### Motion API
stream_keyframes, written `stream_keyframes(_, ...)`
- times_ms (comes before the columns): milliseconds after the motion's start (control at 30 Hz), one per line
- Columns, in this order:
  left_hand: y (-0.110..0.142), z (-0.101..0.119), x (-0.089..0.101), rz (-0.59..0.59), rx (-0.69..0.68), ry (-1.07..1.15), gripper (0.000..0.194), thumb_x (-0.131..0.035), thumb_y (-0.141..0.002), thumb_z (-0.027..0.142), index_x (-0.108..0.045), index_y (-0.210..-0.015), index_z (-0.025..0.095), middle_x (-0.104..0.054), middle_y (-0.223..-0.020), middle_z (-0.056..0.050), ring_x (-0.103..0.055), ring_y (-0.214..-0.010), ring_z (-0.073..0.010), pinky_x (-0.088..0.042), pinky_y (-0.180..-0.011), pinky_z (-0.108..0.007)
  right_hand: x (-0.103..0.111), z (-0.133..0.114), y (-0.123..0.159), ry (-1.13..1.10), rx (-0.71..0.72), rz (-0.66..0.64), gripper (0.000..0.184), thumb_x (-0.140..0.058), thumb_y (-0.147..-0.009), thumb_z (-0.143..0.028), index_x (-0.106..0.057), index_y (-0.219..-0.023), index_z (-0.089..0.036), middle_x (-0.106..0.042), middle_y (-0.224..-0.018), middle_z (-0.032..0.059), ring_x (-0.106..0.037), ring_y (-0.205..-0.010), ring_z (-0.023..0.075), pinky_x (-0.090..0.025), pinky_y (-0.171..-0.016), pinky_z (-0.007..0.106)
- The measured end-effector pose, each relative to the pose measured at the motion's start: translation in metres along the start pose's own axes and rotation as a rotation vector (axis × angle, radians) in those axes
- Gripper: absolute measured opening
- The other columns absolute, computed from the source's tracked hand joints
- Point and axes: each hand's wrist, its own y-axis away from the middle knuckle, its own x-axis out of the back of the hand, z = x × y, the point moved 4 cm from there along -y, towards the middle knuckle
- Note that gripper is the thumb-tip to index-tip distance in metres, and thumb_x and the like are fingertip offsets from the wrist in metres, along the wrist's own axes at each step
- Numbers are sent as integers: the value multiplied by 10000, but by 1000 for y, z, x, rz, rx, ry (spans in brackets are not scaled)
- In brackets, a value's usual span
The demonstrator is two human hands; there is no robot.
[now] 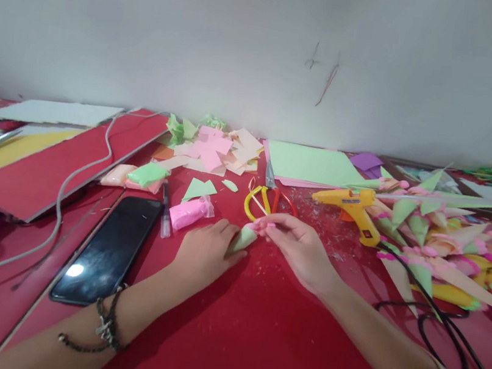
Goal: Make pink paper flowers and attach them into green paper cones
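My left hand (209, 247) is closed around a small pale green paper cone (242, 239), which lies tilted in the fingers. At the cone's upper end are small pink bits. There my right hand (303, 251) pinches a tiny pink piece (271, 226), apparently soft clay; the fingertips partly hide it. Just beyond the hands lie scissors (287, 202) with red and yellow handles. A pink packet of clay (189, 213) rests left of them, near a green cut-out leaf (230, 186) and a green paper scrap (199, 190).
A yellow glue gun (355, 210) with a black cord lies to the right, beside a heap of paper cones (431, 243). A phone (109, 250) sits by my left forearm. Paper scraps (212, 148), green sheets (314, 162) and a red board (68, 164) line the back.
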Motion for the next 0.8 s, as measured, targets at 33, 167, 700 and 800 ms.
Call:
stream_keyframes(33,0,0,0,-7,-8,2,258,-415,-813,410,-524,-888,189,-581,-842,-21,-582,-705,-181,-352,-487,-259,0,1,0,-47,-2,-5,156,-602,-723,-280,-629,-855,-200,-633,-729,-2,-574,-690,98,-446,-700,256)
stream_keyframes(167,1,-5,0,1,-32,29,197,-385,-831,328,-523,-871,194,-583,-839,-18,-579,-709,-171,-368,-518,-252,1,3,0,-79,-35,-18,176,-524,-781,-327,-613,-771,-176,-582,-581,-21,-524,-473,70,-444,-533,237)
stream_keyframes(700,7,-4,0,-49,-57,249,279,-259,-871,389,-435,-890,173,-586,-717,-37,-567,-640,-182,-326,-516,-252,6,-19,2,445,343,64,142,-514,-777,-222,-622,-868,-237,-632,-873,19,-585,-816,152,-469,-700,276)
stream_keyframes(800,7,2,0,-37,-124,275,226,-336,-844,357,-455,-890,171,-568,-684,-24,-536,-611,-173,-302,-502,-247,-4,-21,8,518,410,-31,147,-503,-792,-214,-619,-879,-240,-624,-875,22,-582,-804,145,-466,-679,263)
